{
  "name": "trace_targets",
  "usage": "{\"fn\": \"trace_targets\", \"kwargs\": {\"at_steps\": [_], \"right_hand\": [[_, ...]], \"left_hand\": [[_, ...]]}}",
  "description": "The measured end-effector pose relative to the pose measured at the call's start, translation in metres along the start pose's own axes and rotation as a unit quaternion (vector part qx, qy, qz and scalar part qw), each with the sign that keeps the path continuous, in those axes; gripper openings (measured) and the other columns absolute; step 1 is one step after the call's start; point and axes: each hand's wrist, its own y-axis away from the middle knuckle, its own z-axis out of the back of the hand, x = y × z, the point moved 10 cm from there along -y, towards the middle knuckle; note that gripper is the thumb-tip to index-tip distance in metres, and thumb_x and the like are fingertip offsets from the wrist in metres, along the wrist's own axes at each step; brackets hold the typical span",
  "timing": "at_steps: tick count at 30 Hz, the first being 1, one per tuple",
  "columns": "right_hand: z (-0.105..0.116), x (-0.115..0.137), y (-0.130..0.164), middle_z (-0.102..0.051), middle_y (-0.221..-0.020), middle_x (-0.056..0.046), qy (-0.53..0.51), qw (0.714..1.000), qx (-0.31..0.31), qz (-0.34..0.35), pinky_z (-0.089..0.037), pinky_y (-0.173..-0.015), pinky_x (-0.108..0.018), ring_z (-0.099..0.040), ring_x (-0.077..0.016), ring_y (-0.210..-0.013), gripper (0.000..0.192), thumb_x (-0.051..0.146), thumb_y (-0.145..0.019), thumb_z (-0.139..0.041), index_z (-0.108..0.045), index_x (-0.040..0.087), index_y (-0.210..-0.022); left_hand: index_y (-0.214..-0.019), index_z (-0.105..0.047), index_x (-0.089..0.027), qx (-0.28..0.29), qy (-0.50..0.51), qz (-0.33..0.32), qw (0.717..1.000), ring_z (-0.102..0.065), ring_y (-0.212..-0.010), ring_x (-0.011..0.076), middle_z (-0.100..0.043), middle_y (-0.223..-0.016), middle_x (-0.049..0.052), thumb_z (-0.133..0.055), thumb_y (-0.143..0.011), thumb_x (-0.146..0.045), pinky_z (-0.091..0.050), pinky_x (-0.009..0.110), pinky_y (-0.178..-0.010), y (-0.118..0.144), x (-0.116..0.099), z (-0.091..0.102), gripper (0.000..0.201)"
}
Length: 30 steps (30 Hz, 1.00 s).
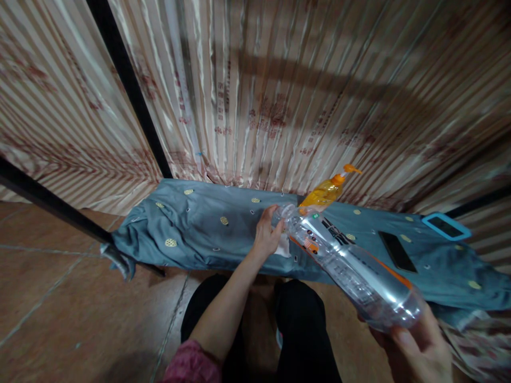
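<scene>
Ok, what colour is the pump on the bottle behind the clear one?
Orange pump on the amber bottle; head view.

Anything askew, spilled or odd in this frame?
No spill shows. The blue cloth is rumpled and bunched at its left end. The clear bottle is held nearly sideways by the right hand, left hand at its neck.

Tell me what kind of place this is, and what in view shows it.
Probably a makeshift workspace in a home: striped satin curtains hang as a backdrop, a low surface is draped with a blue-grey bedsheet, and the floor is brown tile. A pump bottle and a dark phone lie on the sheet.
</scene>
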Motion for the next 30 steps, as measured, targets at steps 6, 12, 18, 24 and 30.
{"fn": "trace_targets", "kwargs": {"at_steps": [6, 12, 18, 24, 30], "right_hand": [[-0.002, 0.001, 0.002, -0.06, -0.155, -0.013, -0.041, 0.998, -0.015, -0.04, -0.057, -0.065, -0.026, -0.067, -0.0368, -0.126, 0.09, 0.053, -0.081, -0.088, -0.056, 0.026, -0.16], [-0.009, 0.011, 0.006, -0.061, -0.154, -0.015, -0.051, 0.996, -0.031, -0.064, -0.056, -0.058, -0.026, -0.065, -0.0413, -0.127, 0.101, 0.054, -0.072, -0.093, -0.056, 0.028, -0.162], [-0.011, 0.013, 0.006, -0.059, -0.157, -0.014, -0.052, 0.996, -0.03, -0.064, -0.06, -0.068, -0.029, -0.057, -0.0447, -0.14, 0.098, 0.052, -0.072, -0.093, -0.057, 0.026, -0.16], [-0.005, 0.007, 0.004, -0.062, -0.153, -0.017, -0.03, 0.998, -0.023, -0.048, -0.054, -0.055, -0.026, -0.07, -0.0384, -0.119, 0.096, 0.056, -0.077, -0.089, -0.055, 0.024, -0.161], [-0.003, 0.003, 0.003, -0.058, -0.162, -0.014, -0.017, 0.999, -0.01, -0.039, -0.064, -0.086, -0.038, -0.059, -0.0428, -0.142, 0.092, 0.058, -0.081, -0.085, -0.053, 0.026, -0.161]], "left_hand": [[-0.132, -0.066, -0.019, -0.003, 0.005, 0.004, 1.0, -0.069, -0.134, 0.0318, -0.074, -0.139, 0.016, -0.066, -0.095, -0.034, -0.052, 0.053, -0.122, 0.0, 0.001, 0.0, 0.04], [-0.132, -0.067, -0.021, -0.005, 0.012, 0.016, 1.0, -0.068, -0.136, 0.0317, -0.073, -0.141, 0.015, -0.067, -0.096, -0.036, -0.051, 0.053, -0.123, 0.0, 0.005, 0.0, 0.039], [-0.132, -0.065, -0.019, -0.005, 0.007, 0.0, 1.0, -0.069, -0.134, 0.0328, -0.073, -0.14, 0.017, -0.066, -0.095, -0.035, -0.052, 0.055, -0.122, 0.0, 0.001, -0.001, 0.041], [-0.131, -0.067, -0.02, -0.007, 0.007, 0.008, 1.0, -0.069, -0.134, 0.0315, -0.074, -0.14, 0.015, -0.066, -0.095, -0.034, -0.052, 0.053, -0.123, 0.0, 0.004, -0.001, 0.039], [-0.132, -0.067, -0.021, -0.006, 0.004, 0.008, 1.0, -0.069, -0.135, 0.0318, -0.074, -0.14, 0.015, -0.066, -0.095, -0.035, -0.052, 0.054, -0.123, 0.0, 0.003, 0.0, 0.039]]}}
